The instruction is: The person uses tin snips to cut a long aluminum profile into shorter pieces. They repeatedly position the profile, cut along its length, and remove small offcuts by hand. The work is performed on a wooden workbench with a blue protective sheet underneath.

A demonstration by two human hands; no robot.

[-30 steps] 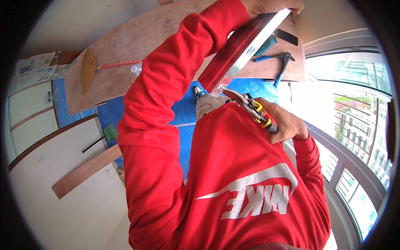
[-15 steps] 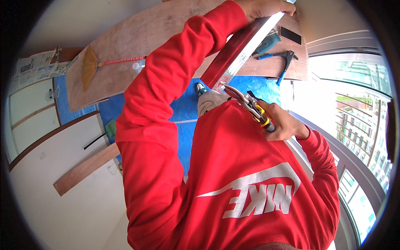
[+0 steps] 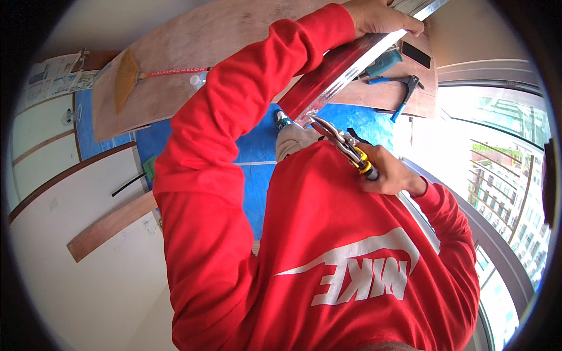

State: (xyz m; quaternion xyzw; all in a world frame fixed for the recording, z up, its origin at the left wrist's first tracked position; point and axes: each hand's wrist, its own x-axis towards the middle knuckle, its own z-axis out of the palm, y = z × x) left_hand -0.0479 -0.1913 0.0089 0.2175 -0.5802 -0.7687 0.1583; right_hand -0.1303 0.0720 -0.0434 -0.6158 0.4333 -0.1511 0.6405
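My left hand (image 3: 380, 17) grips a long shiny metal profile (image 3: 351, 69) with a dark red face, held at a slant above the edge of the plywood board. My right hand (image 3: 386, 173) is closed on tin snips (image 3: 350, 145) with yellow-and-black handles and silver jaws, close against the front of my red sweatshirt. The snips' jaws meet the lower end of the profile; whether they have bitten into it I cannot tell.
The plywood board (image 3: 193, 47) bears a broom (image 3: 126, 80), a teal tool (image 3: 383, 62), a blue-handled tool (image 3: 404, 96) and a black phone (image 3: 416, 54). Blue sheeting (image 3: 252, 199) covers the floor. A green dustpan, a wooden plank (image 3: 108, 228) and white panels lie left; a window (image 3: 497, 175) is right.
My right hand and the snips have shifted a little up and left. My left hand, after dipping slightly, is back near the top with the profile still gripped.
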